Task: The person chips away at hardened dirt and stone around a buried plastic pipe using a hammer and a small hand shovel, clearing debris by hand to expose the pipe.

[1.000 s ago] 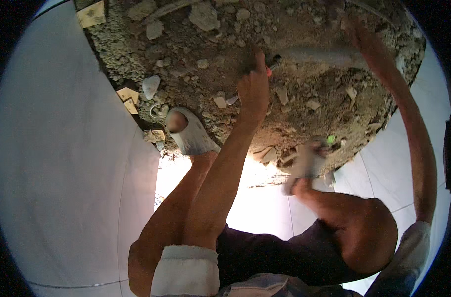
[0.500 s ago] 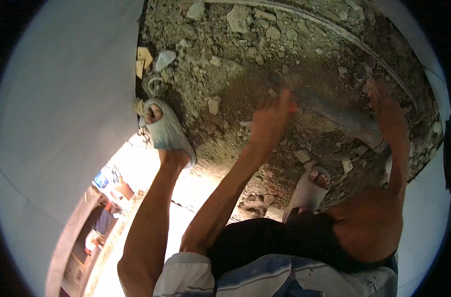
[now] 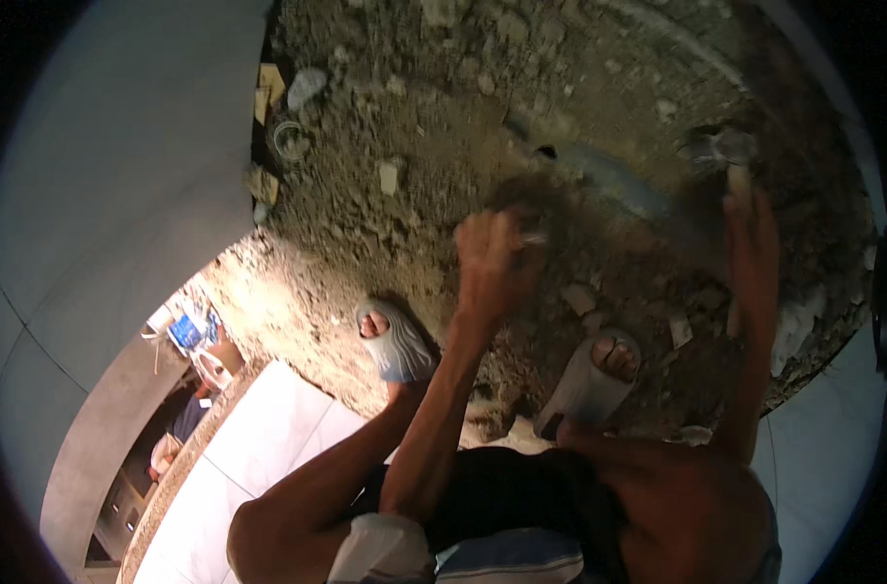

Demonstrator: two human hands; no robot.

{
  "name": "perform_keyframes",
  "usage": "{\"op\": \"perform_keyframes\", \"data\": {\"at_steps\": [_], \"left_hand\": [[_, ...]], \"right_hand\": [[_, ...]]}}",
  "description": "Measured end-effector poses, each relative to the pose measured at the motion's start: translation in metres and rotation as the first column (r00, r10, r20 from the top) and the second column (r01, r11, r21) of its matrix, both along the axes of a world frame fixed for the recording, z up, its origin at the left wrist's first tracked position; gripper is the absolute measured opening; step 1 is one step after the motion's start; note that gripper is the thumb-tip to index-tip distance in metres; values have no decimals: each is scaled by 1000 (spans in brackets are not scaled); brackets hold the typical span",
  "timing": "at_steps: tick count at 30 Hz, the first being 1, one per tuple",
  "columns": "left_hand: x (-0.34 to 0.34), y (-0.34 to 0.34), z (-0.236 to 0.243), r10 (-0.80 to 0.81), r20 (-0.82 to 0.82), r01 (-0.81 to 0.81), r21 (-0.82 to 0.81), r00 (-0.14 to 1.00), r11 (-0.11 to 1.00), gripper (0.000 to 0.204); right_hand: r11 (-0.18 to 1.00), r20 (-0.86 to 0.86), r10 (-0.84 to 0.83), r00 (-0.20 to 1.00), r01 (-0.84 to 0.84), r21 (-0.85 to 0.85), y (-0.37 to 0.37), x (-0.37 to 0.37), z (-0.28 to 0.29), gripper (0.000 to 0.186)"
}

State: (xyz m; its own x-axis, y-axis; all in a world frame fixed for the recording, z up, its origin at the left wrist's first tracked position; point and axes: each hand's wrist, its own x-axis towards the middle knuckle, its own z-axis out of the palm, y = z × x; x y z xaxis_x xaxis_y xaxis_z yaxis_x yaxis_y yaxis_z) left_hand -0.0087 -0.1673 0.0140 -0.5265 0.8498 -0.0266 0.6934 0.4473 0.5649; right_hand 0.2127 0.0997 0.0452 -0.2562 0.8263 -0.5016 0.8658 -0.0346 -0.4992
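Soil [image 3: 341,190], broken up and strewn with rubble, fills most of the view, with tiles [image 3: 122,165] bordering it. Within it lies the pipe [image 3: 614,180], grey and slanting, ahead of the hands and partly between them. By the look of it, uncovering is only partway along: the upper side is bare and a dark opening [image 3: 547,153] shows at the left end, but soil lies against both flanks, and the right end is lost in shadow, so I cannot tell how far it runs. Both slippers [image 3: 409,352] stand on the soil, nearer the body than the pipe.

The right hand [image 3: 752,238] has its grip closed round the handle of a tool, apparently a hammer [image 3: 732,148], whose blurred head is beyond the pipe's right part. The left hand [image 3: 489,258] is curled below the pipe's open end, its grip seemingly closed on a pale object [image 3: 534,237], too blurred to name. Loose stones [image 3: 390,177] remain around, uncleared.
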Motion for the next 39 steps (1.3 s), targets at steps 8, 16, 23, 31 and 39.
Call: {"op": "perform_keyframes", "data": {"at_steps": [8,16,23,31,39], "left_hand": [[12,152,-31,-189,-20,189,177,982,966,36],[-8,182,-63,-151,-145,180,221,978,958,31],[-11,193,-63,-14,-205,45,147,979,988,32],[-31,167,-61,-172,-185,202,154,968,967,34],[-20,178,-58,35,-243,-4,127,969,992,39]], "right_hand": [[802,-162,-548,821,461,-380,-50,-23,26,52],[826,-233,-555,798,496,-268,-41,-37,7,41],[816,-357,-577,735,499,-291,-15,-41,5,37],[727,-432,-678,595,456,-513,-14,-47,15,33],[809,-114,440,891,-338,481,8,12,-52,41]]}}
